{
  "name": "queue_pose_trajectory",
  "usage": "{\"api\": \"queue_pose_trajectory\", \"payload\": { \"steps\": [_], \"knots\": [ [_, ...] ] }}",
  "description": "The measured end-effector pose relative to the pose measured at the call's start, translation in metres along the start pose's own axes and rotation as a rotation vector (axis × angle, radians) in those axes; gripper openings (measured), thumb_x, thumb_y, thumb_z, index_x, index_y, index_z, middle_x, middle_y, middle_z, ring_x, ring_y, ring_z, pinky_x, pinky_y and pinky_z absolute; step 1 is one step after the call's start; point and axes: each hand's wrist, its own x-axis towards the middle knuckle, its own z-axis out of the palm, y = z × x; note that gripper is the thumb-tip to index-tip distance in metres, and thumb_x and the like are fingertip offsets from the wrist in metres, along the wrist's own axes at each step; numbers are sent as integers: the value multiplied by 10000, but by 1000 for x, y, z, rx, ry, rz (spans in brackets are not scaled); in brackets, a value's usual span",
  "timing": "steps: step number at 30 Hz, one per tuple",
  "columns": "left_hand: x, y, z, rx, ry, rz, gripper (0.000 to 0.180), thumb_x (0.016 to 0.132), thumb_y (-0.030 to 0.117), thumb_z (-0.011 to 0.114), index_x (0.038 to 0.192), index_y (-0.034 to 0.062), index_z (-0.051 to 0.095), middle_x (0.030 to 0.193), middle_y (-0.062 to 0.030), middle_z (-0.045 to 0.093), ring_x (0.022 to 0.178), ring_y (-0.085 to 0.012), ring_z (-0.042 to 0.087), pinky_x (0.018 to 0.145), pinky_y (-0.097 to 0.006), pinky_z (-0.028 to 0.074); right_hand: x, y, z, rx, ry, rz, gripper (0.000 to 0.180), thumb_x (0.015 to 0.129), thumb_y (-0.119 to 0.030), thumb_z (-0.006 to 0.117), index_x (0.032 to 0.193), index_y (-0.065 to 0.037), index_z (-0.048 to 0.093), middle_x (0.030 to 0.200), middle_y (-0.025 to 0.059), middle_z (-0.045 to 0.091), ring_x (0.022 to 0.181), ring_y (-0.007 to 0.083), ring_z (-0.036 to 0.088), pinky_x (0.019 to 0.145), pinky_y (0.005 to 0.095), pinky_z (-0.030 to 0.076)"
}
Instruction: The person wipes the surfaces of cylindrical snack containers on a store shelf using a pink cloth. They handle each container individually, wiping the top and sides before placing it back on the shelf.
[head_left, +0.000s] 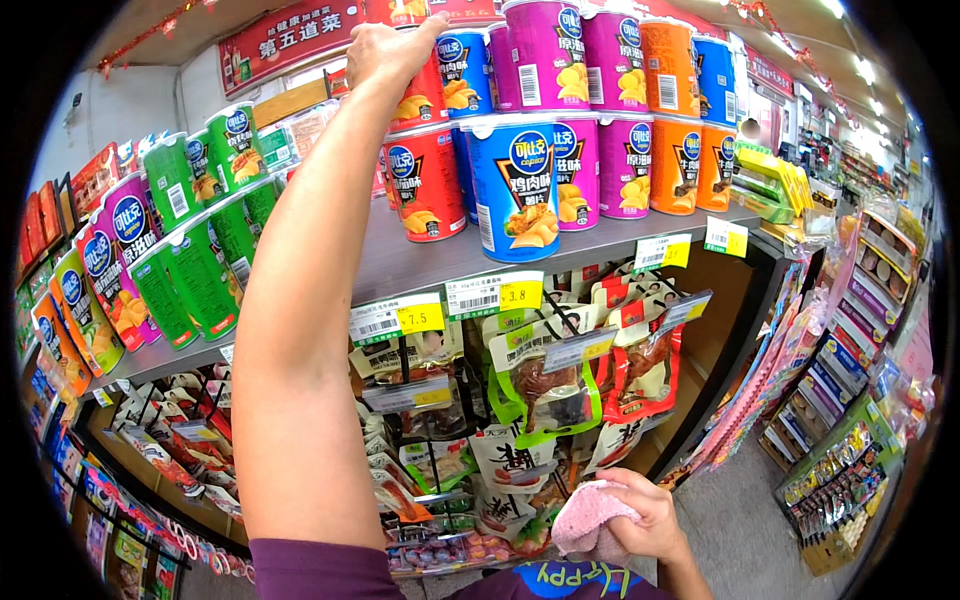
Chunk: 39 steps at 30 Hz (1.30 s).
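Near, at the lower right, the right hand is clenched around a pink fluffy cloth. Far up, the left hand grasps a red cylindrical snack can on the grey metal shelf.

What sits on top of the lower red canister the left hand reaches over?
Another red canister is stacked on the lower red canister. The left hand covers its top, so the lid is hidden.

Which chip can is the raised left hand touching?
The left hand rests on the red can in the upper row, left of the blue can; other cans stand untouched.
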Motion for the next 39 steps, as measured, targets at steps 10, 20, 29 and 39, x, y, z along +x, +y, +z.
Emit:
{"api": "queue_pose_trajectory", "payload": {
  "steps": [10, 20, 29, 39],
  "knots": [
    [-9, 0, -9, -127, 185, 182, 856, 633, 594, 733, 1062, -122, 546, 1000, -276, 634, 935, -371, 648, 820, -418, 517, -4, -5, 0, 45, -11, 51, 362, 650, 44, 589, 997, -9, 680, 1098, 186, 640, 986, 282, 647, 846, 322, 503],
    [-104, 15, -169, -813, -131, 224, 424, 893, 326, 575, 1110, -38, 564, 974, -147, 658, 822, -240, 670, 706, -365, 557, 5, 2, -3, 87, -75, -54, 384, 676, 20, 620, 1056, -14, 660, 1156, 195, 611, 1021, 316, 634, 866, 345, 501],
    [-405, -93, -210, -834, -484, -214, 864, 622, 289, 832, 1278, -70, 401, 1174, -184, 576, 1052, -263, 595, 912, -381, 486, 35, -6, -9, 230, -123, -262, 430, 659, 62, 592, 1075, -16, 667, 1212, 222, 574, 1094, 326, 594, 922, 370, 471],
    [-535, -93, -160, -488, -668, -43, 822, 548, 212, 876, 1201, -78, 469, 1015, -193, 618, 891, -284, 644, 776, -372, 524, 73, -15, 22, 421, -226, -349, 509, 674, 12, 595, 1169, -87, 657, 1391, 217, 410, 1270, 358, 437, 1057, 396, 328]
  ]
}}
